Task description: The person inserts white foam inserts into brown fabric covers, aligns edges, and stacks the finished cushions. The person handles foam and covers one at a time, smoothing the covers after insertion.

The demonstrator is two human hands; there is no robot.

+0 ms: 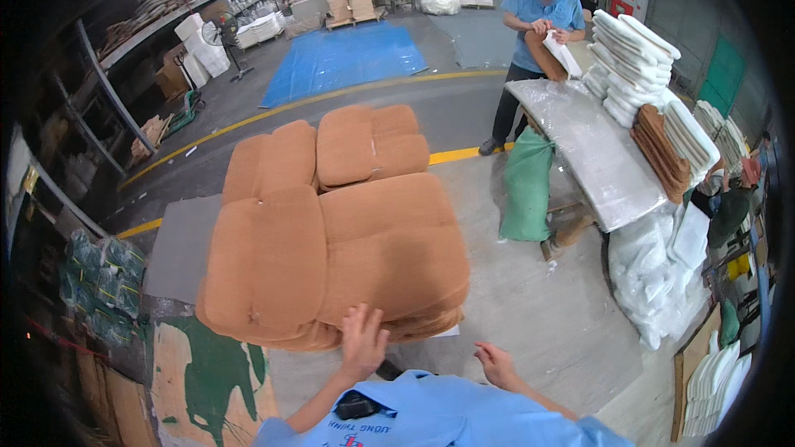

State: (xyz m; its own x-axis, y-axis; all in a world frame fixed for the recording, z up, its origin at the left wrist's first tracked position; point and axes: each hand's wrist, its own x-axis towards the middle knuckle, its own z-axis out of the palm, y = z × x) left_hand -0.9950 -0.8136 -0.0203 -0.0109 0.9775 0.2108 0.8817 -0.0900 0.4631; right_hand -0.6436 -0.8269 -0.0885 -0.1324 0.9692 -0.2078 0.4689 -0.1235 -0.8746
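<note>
Stacks of brown, rounded-corner fibre pads [389, 240] lie low in front of me, several layers deep. My left hand [364, 338] rests on the near edge of the closest stack, its fingers spread over the top pad and nothing gripped. To the right of that edge, my right hand [495, 362] hangs in the air, apart from the pads. Its fingers are loosely bent with gaps between them, and I see nothing in them. Another brown pad [263, 261] overlaps on the left side, and smaller-looking stacks [371, 145] sit behind.
A co-worker [542, 12] handles a brown and white pad at a plastic-covered table [588, 149] on the right. White pads [633, 58] are piled there. A green sack [527, 186] leans by the table, near clear plastic bags [658, 273]. A blue sheet [348, 58] covers floor behind.
</note>
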